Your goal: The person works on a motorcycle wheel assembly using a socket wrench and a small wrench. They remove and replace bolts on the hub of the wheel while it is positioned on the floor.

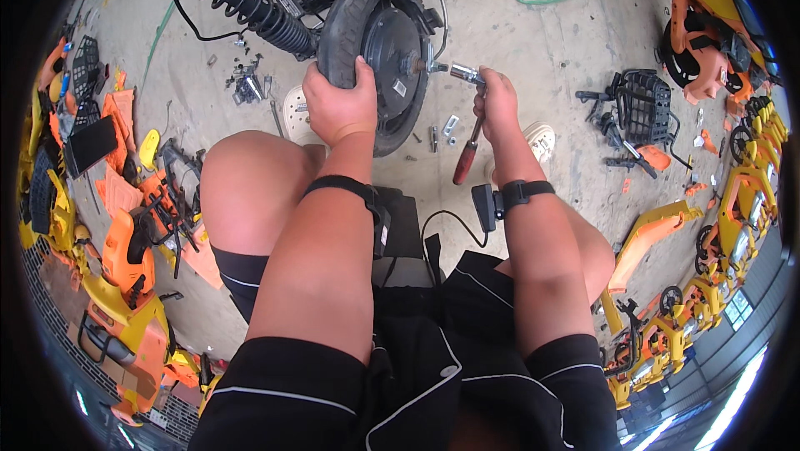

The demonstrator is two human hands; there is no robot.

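Note:
In front of me stands a wheel (350, 34) with a black tyre and a dark round hub (395, 59). My left hand (343, 104) grips the near side of the tyre, thumb up along the tread. From the hub's right side sticks out an axle with a nut (414, 65). My right hand (497, 104) is closed round a ratchet wrench with a red handle (467, 161), which hangs down below the fist. The wrench's silver socket (464, 73) points left at the axle end; whether it touches cannot be told.
A black coil shock absorber (250, 14) slants beside the wheel. Small bolts and metal parts (247, 84) lie on the concrete left, with a slotted plate (451, 125) between my feet. Orange and yellow panels (125, 259) line the left; a black basket (646, 108) sits right.

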